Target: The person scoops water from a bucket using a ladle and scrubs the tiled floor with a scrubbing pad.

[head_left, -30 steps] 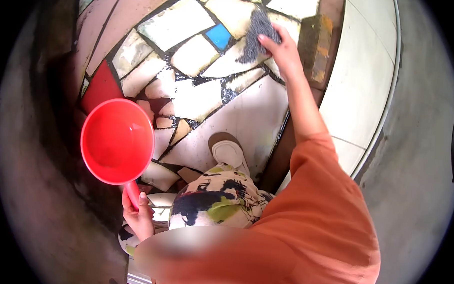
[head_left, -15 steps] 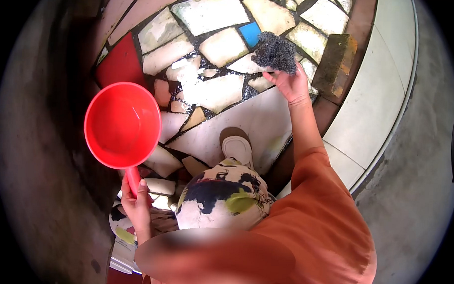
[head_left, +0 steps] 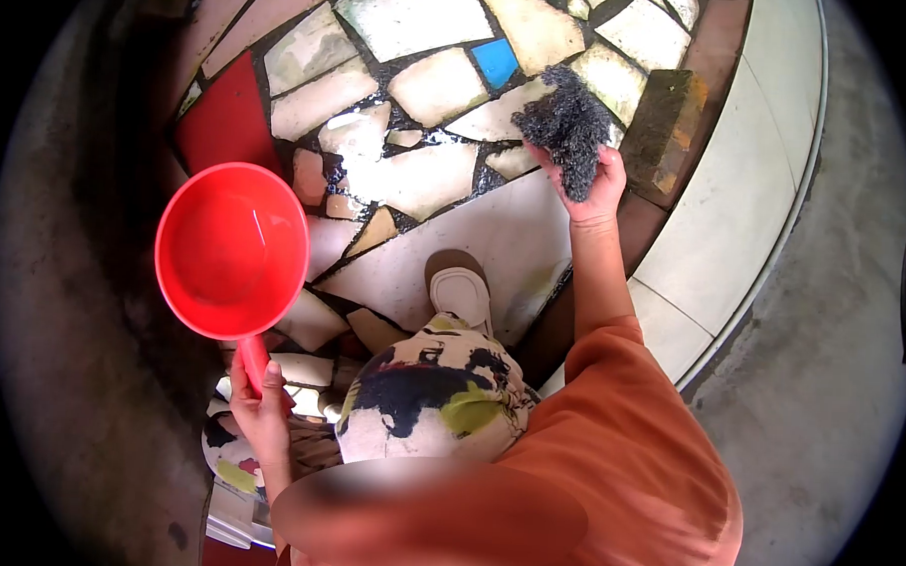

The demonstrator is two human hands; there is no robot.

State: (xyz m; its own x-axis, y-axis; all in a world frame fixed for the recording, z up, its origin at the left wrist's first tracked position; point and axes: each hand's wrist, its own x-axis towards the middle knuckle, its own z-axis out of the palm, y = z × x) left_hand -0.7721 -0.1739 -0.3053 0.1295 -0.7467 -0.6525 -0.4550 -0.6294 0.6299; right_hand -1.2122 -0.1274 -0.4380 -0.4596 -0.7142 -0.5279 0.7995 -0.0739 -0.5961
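A round red dipper (head_left: pixel 233 250) is held level at the left, its bowl facing up. My left hand (head_left: pixel 261 406) is closed around its handle. At the upper right, my right hand (head_left: pixel 598 188) is turned palm up with a dark grey scouring mesh (head_left: pixel 568 127) resting in it, fingers and thumb curled at its edges. The mesh hangs over the wet mosaic floor of broken tiles (head_left: pixel 432 182). Whether the dipper holds water is hard to tell.
A brown stained block (head_left: pixel 662 131) lies right of my right hand, beside a pale tiled ledge (head_left: pixel 720 212). My shoe (head_left: pixel 460 291) stands on a large pale slab. A blue tile piece (head_left: pixel 496 62) and a red one (head_left: pixel 229 121) are set in the floor.
My right hand has lifted from the tiles, drawn back and turned palm up, and the mesh has bunched in it. My left hand still holds the dipper.
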